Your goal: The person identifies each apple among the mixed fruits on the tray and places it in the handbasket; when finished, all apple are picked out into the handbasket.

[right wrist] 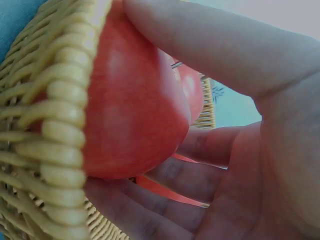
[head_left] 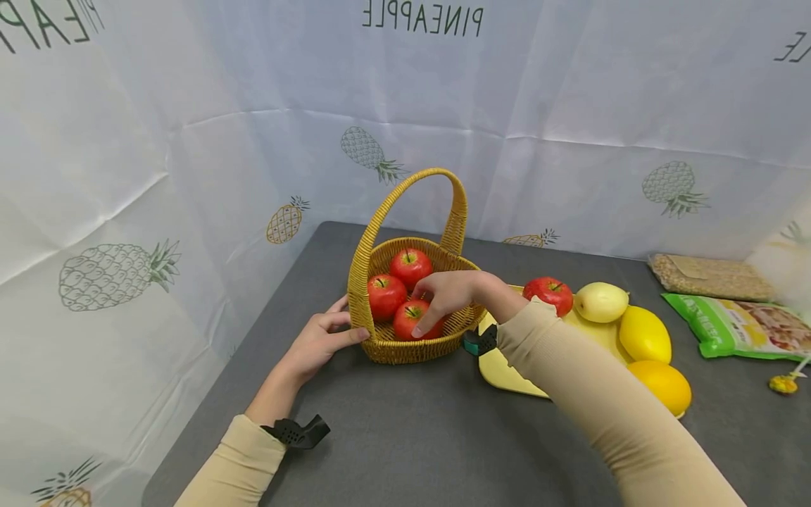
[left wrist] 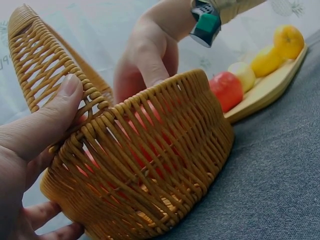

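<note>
A woven basket [head_left: 412, 353] with a tall arched handle stands on the dark table, holding three red apples. My left hand [head_left: 317, 343] grips its left side, the thumb [left wrist: 70, 92] lying over the base of the handle and the other fingers around the outside. Inside the basket my right hand [head_left: 451, 292] holds the front apple [head_left: 407, 321], thumb on one side and fingers curled around the other. Another apple [head_left: 385, 297] lies to the left, and a third apple [head_left: 410, 266] is behind. In the right wrist view the held apple [right wrist: 135, 100] sits right at the woven rim.
To the right, a yellow tray [head_left: 507, 373], partly behind my right forearm, carries an apple [head_left: 548, 294], a pale yellow fruit [head_left: 600, 303], a yellow fruit [head_left: 645, 335] and an orange [head_left: 662, 386]. Two packets, one green [head_left: 716, 324], lie farther right. A pineapple-print curtain [head_left: 538, 176] hangs behind.
</note>
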### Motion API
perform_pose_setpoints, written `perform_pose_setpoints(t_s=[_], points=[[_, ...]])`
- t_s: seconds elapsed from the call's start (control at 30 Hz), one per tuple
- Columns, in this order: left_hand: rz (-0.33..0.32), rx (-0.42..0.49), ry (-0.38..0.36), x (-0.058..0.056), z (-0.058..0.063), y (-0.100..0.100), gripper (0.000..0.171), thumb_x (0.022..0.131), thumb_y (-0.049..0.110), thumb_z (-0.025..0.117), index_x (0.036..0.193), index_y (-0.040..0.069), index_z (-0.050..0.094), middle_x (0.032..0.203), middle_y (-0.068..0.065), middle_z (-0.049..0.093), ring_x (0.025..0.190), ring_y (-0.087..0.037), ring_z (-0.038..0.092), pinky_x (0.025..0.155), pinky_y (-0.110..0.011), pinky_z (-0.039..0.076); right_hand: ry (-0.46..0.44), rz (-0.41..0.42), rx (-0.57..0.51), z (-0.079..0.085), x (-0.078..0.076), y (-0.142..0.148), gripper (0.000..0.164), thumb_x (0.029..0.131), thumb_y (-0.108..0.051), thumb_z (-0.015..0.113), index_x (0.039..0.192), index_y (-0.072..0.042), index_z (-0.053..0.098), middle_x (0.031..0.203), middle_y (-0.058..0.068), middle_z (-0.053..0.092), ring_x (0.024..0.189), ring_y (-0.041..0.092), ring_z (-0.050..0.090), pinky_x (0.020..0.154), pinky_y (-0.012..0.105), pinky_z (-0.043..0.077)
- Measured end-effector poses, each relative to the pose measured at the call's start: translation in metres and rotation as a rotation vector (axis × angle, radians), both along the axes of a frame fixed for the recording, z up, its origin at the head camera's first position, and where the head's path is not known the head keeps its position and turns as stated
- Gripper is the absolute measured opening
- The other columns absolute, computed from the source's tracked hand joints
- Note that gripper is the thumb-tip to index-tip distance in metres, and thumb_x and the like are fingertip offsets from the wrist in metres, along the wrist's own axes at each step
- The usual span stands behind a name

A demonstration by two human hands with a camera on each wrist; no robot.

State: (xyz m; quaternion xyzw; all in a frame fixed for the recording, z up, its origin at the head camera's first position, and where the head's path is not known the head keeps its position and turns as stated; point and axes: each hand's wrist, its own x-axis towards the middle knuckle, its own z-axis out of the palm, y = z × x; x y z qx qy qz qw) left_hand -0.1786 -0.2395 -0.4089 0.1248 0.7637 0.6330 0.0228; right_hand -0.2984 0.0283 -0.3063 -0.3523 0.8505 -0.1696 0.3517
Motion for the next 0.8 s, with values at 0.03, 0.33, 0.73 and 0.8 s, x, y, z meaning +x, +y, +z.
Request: perform_pose_setpoints(t_s=[0.03,0.33,0.73,0.8], points=[[0.000,0.001,-0.001,0.000,0.000,0.000,0.027,0.094,0.021,0.078,0.116,0.006,0.078,0.165,-0.008,0.031,0.156,-0.025,0.013,0.119,-0.062,0.017,0.000,-0.005,-0.001,0.000,0.000,0.000,0.082,0.081,-0.051,0.084,0.143,-0.008,0.051,0.138,0.006,0.053,0.125,0.025,0.050,0.102,0.042,0.047],[0.001,0.000,0.002,0.001,0.002,0.002,0.027,0.094,0.021,0.078,0.116,0.006,0.078,0.165,-0.008,0.031,0.155,-0.025,0.014,0.119,-0.061,0.018,-0.017,-0.025,-0.072,-0.006,0.005,0.008,0.080,0.086,-0.047,0.081,0.148,-0.007,0.050,0.146,0.007,0.051,0.133,0.026,0.047,0.107,0.044,0.043],[0.011,-0.007,-0.008,0.002,0.001,0.000,0.026,0.094,0.021,0.078,0.115,0.006,0.078,0.165,-0.008,0.030,0.156,-0.025,0.013,0.119,-0.062,0.018,-0.013,-0.061,-0.148,-0.003,0.014,0.025,0.083,0.089,-0.049,0.077,0.155,-0.010,0.045,0.156,0.007,0.045,0.143,0.026,0.040,0.113,0.048,0.037],[0.015,-0.009,-0.010,0.002,0.002,0.000,0.026,0.094,0.021,0.078,0.115,0.006,0.078,0.165,-0.008,0.031,0.156,-0.025,0.013,0.118,-0.061,0.019,-0.012,-0.067,-0.168,0.001,0.016,0.030,0.083,0.090,-0.050,0.076,0.156,-0.011,0.043,0.156,0.008,0.044,0.142,0.028,0.042,0.113,0.049,0.037]])
